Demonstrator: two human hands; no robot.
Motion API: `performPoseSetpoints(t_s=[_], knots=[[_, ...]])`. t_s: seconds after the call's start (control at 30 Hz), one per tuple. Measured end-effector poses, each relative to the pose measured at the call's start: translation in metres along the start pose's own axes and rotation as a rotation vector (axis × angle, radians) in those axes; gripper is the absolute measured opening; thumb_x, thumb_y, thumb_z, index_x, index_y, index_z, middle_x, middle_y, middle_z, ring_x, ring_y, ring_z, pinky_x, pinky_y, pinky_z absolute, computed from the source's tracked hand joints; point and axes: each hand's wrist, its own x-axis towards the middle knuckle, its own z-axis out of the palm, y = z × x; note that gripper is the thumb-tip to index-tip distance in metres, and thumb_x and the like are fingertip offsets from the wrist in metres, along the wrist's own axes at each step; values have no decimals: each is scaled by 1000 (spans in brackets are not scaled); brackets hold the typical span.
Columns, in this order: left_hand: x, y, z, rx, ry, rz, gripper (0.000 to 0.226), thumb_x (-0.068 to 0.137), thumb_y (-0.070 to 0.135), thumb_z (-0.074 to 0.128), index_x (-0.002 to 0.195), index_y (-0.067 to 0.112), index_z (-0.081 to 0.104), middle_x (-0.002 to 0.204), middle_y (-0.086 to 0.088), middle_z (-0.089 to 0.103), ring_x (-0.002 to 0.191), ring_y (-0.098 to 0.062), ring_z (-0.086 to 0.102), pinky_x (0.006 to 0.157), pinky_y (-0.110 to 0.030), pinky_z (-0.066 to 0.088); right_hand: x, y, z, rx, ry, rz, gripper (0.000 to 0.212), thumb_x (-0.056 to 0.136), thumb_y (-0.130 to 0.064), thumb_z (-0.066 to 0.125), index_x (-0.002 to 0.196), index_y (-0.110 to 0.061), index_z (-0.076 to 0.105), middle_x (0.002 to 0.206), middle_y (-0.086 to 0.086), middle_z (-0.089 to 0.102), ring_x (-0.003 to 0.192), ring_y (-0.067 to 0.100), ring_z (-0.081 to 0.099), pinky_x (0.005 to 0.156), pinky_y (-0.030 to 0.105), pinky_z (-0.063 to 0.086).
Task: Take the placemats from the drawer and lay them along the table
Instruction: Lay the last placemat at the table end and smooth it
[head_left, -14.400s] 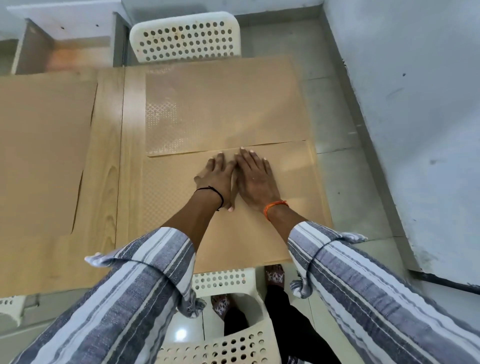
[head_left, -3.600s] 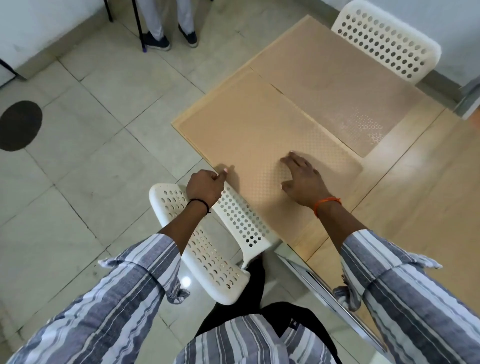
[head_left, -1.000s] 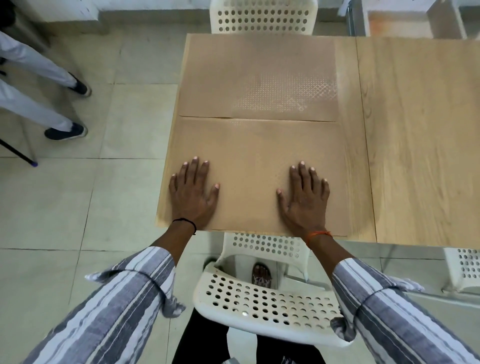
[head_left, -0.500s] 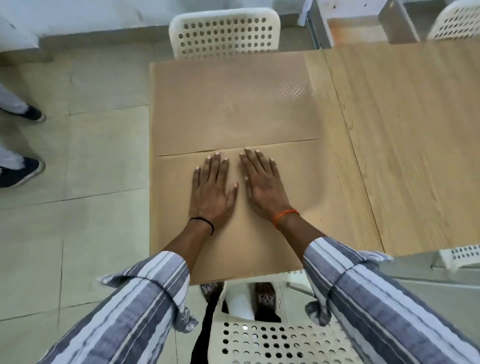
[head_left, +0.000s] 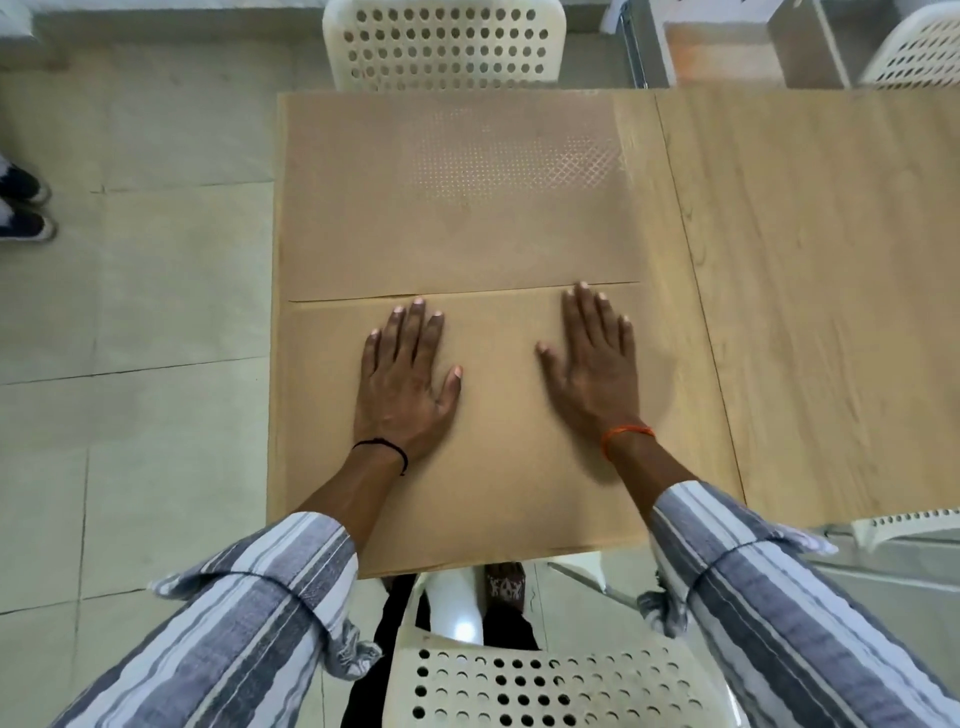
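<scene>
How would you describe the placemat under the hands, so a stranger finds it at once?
On the wooden table, two tan mats lie edge to edge. It is the near placemat, beside the person. Unlike the far placemat, it has the left hand and right hand flat on it.

the single head-worn camera looked steeply down from close above the worktop (head_left: 779, 312), facing forward across it toward the far white chair (head_left: 441, 41), with floor tiles (head_left: 130, 312) at left.
</scene>
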Motion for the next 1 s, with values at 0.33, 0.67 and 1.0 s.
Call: performPoseSetpoints(t_s=[0.33, 0.67, 1.0], knots=[[-2, 1, -1, 10, 18, 10, 68, 95, 47, 36, 155, 21, 17, 164, -1, 10, 151, -21, 9, 121, -43, 8, -15, 35, -8, 23, 29, 140, 77, 99, -58, 22, 158, -10, 9, 167, 6, 5, 154, 21, 2, 125, 44, 8], [-5, 6, -6, 24, -16, -9, 67, 96, 48, 34, 155, 21, 17, 164, -2, 11, 150, -23, 10, 121, -44, 7, -144, 44, -6, -15, 48, 107, 67, 104, -49, 26, 158, -11, 14, 166, 6, 9, 154, 20, 3, 125, 42, 10], [-36, 74, -4, -49, -11, -110, 63, 98, 33, 32, 154, 10, 18, 163, -11, 12, 150, -29, 9, 120, -50, 4, -145, 48, -1, -39, 49, 103, 67, 102, -46, 23, 158, -10, 11, 167, 7, 7, 154, 22, 3, 124, 45, 10]])
